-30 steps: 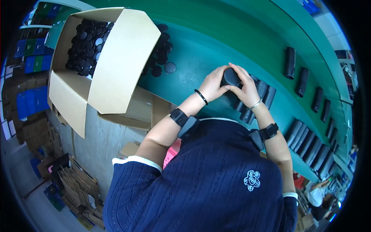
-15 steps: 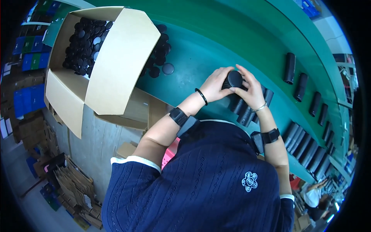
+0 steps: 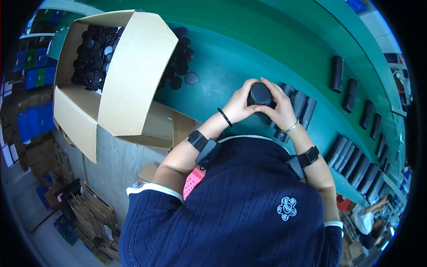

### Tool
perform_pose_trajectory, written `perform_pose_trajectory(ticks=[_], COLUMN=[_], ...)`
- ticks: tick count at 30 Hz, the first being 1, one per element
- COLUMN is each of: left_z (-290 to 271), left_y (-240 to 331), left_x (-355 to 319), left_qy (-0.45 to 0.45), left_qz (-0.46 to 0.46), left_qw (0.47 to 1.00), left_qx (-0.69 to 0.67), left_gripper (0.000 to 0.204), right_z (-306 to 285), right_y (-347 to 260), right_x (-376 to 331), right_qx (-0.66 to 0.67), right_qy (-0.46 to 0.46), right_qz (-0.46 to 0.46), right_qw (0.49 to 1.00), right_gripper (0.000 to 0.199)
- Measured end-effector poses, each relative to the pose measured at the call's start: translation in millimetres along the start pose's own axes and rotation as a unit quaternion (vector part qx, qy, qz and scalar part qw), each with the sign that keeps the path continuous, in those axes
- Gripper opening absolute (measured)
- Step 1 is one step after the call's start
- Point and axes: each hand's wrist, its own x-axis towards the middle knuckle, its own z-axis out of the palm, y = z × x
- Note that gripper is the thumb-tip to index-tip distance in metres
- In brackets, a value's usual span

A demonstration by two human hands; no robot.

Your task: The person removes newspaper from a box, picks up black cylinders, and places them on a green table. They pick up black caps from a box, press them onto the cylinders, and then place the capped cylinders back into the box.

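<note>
Navy knitted sweater (image 3: 231, 213) with a small white flower badge, filling the lower part of the view; white cuff edges showing at both sleeves

Black band with a small box (image 3: 203, 147) sitting on the left forearm, a matching one (image 3: 302, 159) on the right forearm; a thin black bracelet lying at the left wrist, a thin silver one at the right

Left hand (image 3: 238, 106) curling around the left side of a black tube (image 3: 260, 94), fingers closed against it and gripping

Right hand (image 3: 281, 109) wrapping the tube's right side, fingers closed over its top edge; both hands are holding the tube upright just above the near edge of the green table (image 3: 231, 53) (its round capped end facing the camera)

More black tubes (image 3: 299, 107) lying side by side on the table, just behind the right hand and partly hidden by it

Open cardboard box (image 3: 111, 75) standing at the left, one flap hanging over the table edge, holding a heap of black caps (image 3: 93, 53); further caps (image 3: 180, 62) piling loosely on the table beside it

Single tubes (image 3: 351, 93) lying spaced apart along the far right of the table; another batch (image 3: 356, 162) resting close together at the right near edge
</note>
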Motion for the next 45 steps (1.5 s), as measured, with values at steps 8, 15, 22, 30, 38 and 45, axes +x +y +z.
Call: perform_pose_trajectory(ticks=[8, 15, 22, 30, 38, 45], left_z=[10.2, 8.2, 16.4, 27.6, 10.5, 5.3], left_y=[6.0, -0.8, -2.4, 3.2, -2.2, 8.0], left_x=[-3.9, -0.2, -1.4, 5.6, 9.0, 4.5], left_qy=[0.062, 0.050, 0.060, 0.127, 0.058, 0.004], left_qz=[0.001, 0.047, -0.030, -0.035, -0.022, 0.025], left_qw=[0.996, 0.995, 0.997, 0.989, 0.995, 0.999], left_qx=[0.065, 0.069, 0.039, 0.062, -0.073, 0.039], left_gripper=[0.060, 0.065, 0.060, 0.055, 0.061, 0.067], right_z=[-0.6, 0.5, 14.1, 6.0, -11.3, -6.6], right_y=[-2.6, 3.4, 8.8, -2.9, -1.0, 12.7], right_x=[2.4, -6.7, -7.6, -1.4, -2.8, -4.3], right_qx=[-0.061, 0.040, 0.009, -0.040, 0.036, 0.063], right_qy=[0.037, 0.025, 0.127, 0.111, 0.035, 0.069], right_qz=[-0.033, 0.031, 0.000, 0.022, 0.010, 0.065], right_qw=[0.997, 0.998, 0.992, 0.993, 0.999, 0.994], right_gripper=[0.062, 0.070, 0.063, 0.060, 0.073, 0.062])
